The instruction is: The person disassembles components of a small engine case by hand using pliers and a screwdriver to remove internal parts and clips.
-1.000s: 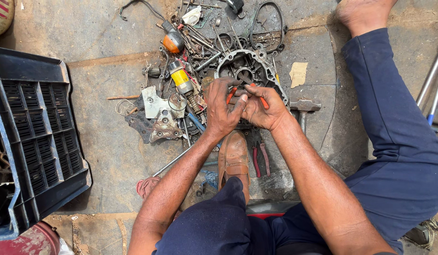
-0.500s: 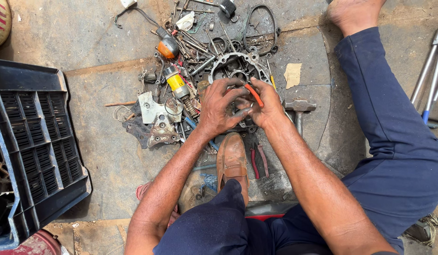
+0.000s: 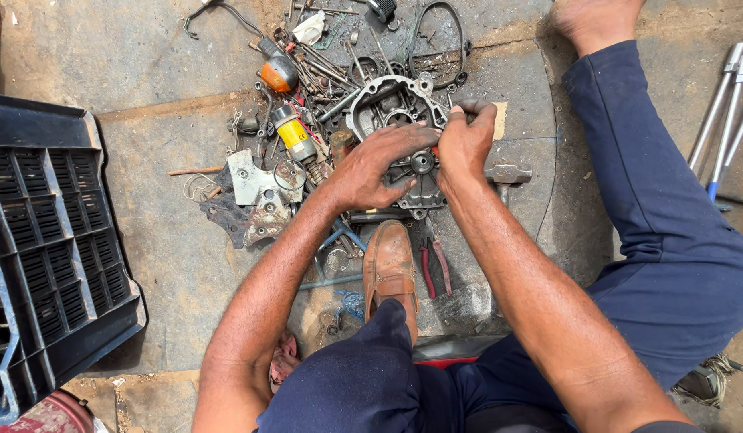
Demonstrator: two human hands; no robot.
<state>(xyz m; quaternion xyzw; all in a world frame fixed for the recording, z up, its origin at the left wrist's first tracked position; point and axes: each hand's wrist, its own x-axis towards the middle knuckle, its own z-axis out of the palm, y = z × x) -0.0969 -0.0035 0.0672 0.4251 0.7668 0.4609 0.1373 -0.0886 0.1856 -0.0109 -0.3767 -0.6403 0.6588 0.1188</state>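
A grey metal engine case [image 3: 387, 100] lies on the concrete among loose parts. My left hand [image 3: 375, 164] lies across its lower half, fingers stretched toward my right hand and pressing on the case. At the case's right edge my right hand [image 3: 468, 136] is closed in a fist. Only a sliver of the red-handled tool [image 3: 435, 150] in it shows between the two hands. The tool's tip is hidden.
A black plastic crate [image 3: 59, 240] stands at the left. Around the case lie an orange lamp [image 3: 279, 74], a yellow cylinder [image 3: 291, 132], metal plates [image 3: 255, 192], a hammer head [image 3: 508, 172] and red-handled pliers [image 3: 434, 269]. My brown shoe [image 3: 390, 269] is just below; metal rods [image 3: 720, 112] lie right.
Both hands have closed in over the case. The red-handled tool, plainly visible in my right hand before, is now almost hidden inside the fist.
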